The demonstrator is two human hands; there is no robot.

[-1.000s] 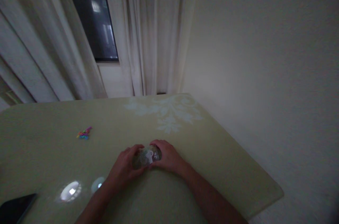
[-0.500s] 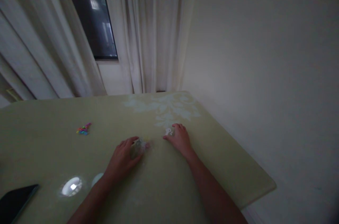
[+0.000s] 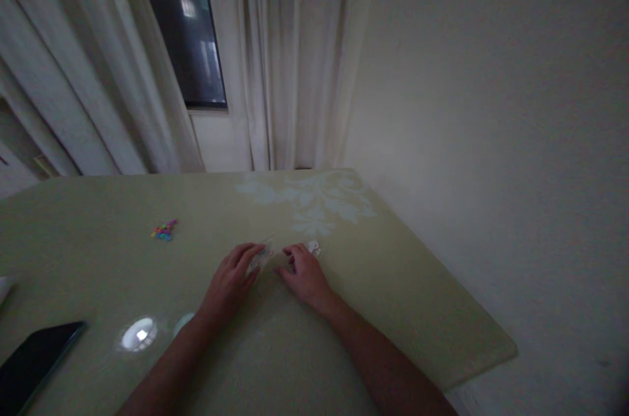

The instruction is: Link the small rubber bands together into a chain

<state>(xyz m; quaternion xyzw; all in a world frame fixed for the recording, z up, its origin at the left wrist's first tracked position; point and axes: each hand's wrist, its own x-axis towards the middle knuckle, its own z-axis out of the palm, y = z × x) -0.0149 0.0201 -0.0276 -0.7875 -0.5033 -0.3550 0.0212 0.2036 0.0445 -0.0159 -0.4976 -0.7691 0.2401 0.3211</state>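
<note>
My left hand (image 3: pixel 234 275) is closed around a clear, crinkly piece of plastic (image 3: pixel 263 257) that looks like a small bag. It lies low over the table, and what it contains is too blurred to make out. Just to its right, my right hand (image 3: pixel 305 277) has its thumb and fingers curved but apart, facing the plastic. Nothing shows clearly between them. Behind the right hand's knuckles sits a little group of small white pieces (image 3: pixel 313 247). Farther left on the table is a small pile of multicoloured pieces (image 3: pixel 164 230).
The pale green table (image 3: pixel 393 311) carries a white leaf pattern near its back edge. A dark flat device (image 3: pixel 39 360) lies at the front left, with a bright light reflection beside it. Curtains (image 3: pixel 304 62) and a wall (image 3: pixel 491 108) border the table.
My right hand has moved left, away from the white pieces and closer to my left hand. The left hand keeps hold of the clear plastic. The view has shifted slightly left.
</note>
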